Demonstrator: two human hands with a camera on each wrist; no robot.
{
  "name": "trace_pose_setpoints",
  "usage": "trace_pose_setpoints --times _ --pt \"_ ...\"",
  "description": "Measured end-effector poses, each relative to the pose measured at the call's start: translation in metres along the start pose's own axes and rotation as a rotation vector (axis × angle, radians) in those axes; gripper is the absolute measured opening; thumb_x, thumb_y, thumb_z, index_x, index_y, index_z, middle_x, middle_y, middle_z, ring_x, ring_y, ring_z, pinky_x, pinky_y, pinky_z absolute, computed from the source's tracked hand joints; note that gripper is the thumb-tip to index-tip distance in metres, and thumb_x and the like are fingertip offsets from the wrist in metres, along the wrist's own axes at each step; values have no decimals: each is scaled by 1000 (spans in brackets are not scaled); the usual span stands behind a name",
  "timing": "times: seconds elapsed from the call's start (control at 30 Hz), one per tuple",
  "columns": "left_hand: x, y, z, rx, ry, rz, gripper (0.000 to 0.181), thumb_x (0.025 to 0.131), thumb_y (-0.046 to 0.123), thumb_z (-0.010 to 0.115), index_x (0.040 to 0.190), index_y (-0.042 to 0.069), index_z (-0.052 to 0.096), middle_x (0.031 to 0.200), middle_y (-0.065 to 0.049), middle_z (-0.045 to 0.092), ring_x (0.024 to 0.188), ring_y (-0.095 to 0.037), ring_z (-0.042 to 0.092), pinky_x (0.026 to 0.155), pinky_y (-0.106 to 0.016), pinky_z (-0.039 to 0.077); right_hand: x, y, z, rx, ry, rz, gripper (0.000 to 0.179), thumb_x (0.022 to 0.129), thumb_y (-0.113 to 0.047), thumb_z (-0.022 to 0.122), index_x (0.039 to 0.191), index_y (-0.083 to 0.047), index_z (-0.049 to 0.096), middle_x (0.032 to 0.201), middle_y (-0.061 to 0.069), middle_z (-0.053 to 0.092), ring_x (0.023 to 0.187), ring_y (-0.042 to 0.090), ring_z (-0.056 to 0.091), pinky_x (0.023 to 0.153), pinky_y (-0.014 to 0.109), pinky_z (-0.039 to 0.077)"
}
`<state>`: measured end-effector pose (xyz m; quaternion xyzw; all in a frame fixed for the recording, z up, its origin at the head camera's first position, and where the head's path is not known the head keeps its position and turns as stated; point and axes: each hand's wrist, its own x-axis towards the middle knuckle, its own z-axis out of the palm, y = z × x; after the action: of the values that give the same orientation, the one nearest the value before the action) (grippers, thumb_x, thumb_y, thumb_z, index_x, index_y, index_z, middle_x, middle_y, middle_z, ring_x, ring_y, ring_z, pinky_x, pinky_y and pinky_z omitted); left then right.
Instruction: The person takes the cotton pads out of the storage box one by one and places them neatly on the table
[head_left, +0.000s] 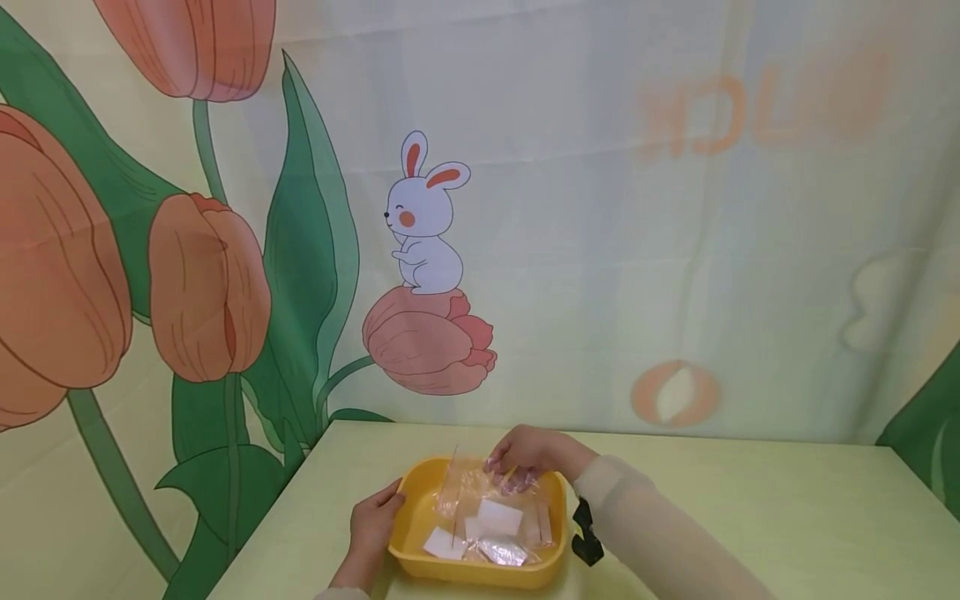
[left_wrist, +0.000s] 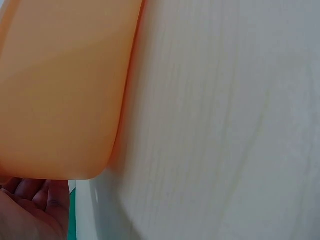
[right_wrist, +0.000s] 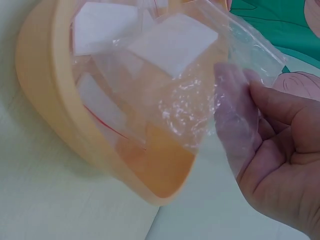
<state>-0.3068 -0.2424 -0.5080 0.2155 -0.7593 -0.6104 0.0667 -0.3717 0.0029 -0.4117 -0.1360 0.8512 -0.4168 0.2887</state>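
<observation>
Two separate grips: the left hand (head_left: 375,523) holds the yellow basin (head_left: 480,573) beside it, likely for steadiness; the right hand (head_left: 528,452) pinches a clear bag (right_wrist: 185,107) over the basin, seemingly to lift it.

Soft, even light is filling the head view; orange lettering (head_left: 738,114) is looking blurred, and a shiny packet (head_left: 504,551) is throwing back white glare. The left wrist view is appearing dimmer and greyer, a soft shadow edging the tray (left_wrist: 60,110). In the right wrist view, small glints are speckling a plastic bag (right_wrist: 182,107).
</observation>
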Motion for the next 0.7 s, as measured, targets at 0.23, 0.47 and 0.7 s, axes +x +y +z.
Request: trace_pose_setpoints --times 0.23,0.47,0.7 --pt "-2 0 0 -1 -3 15 42 103 10 50 142 -7 54 151 -27 49 144 -46 45 116 -55 45 -8 -5 -4 51 -21 -31 19 101 -7 59 110 -3 76 84 3 70 62 9 66 57 17 59" --pt "-2 -1 -2 -11 -5 9 42 104 10 50 142 -7 53 151 -26 47 145 -46 44 116 -55 44 -17 -9 -8 47 -27 -75 20 101 -7 60 111 -3 76 85 3 73 63 8 68 59 19 61" --pt "-2 -1 -1 -6 -2 37 42 103 10 51 141 -8 54 149 -27 49 144 -46 46 116 -56 45 -29 -10 -17 63 -10 -120 21 101 -8 60 115 -2 74 90 3 69 63 9 57 57 17 59"
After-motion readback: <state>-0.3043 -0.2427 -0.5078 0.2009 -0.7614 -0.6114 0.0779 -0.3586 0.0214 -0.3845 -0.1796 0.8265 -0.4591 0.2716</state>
